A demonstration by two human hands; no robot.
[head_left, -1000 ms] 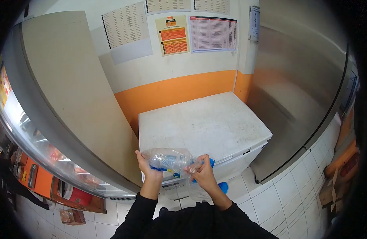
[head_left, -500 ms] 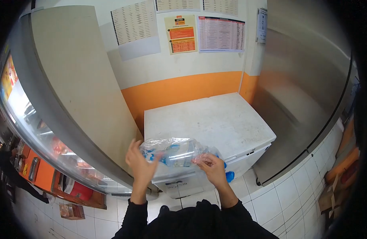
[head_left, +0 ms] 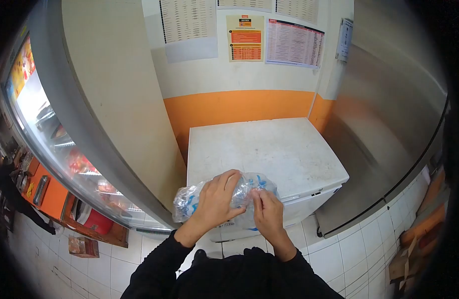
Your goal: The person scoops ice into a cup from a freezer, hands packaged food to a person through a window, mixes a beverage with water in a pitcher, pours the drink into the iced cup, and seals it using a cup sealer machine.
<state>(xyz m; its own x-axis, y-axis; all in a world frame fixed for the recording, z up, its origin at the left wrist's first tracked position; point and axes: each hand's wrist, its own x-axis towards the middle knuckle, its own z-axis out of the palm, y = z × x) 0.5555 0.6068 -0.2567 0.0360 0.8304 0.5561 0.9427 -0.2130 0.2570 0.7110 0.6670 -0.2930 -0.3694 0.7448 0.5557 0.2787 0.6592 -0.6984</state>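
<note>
A clear plastic bag (head_left: 185, 203) with blue print lies along the front edge of a white chest freezer's lid (head_left: 262, 149). My left hand (head_left: 217, 199) rests over the middle of the bag, fingers stretched out and thumb apart. Right beside it, my right hand (head_left: 268, 212) pinches the gathered part of the bag between thumb and fingers. More loose plastic with blue marks (head_left: 262, 180) spreads behind my right hand. What the bag contains is hard to make out under the hands and the shiny film.
A lit glass-front display fridge (head_left: 85, 164) stands at left, a tall steel cabinet (head_left: 389, 129) at right. Printed sheets (head_left: 295, 44) hang on the wall behind. A small box (head_left: 83, 246) sits on the tiled floor; a person in dark clothes (head_left: 15, 192) is at far left.
My left hand has come from the bag's left end onto its middle, closer to my right hand. The right hand keeps its pinch. The view has shifted slightly.
</note>
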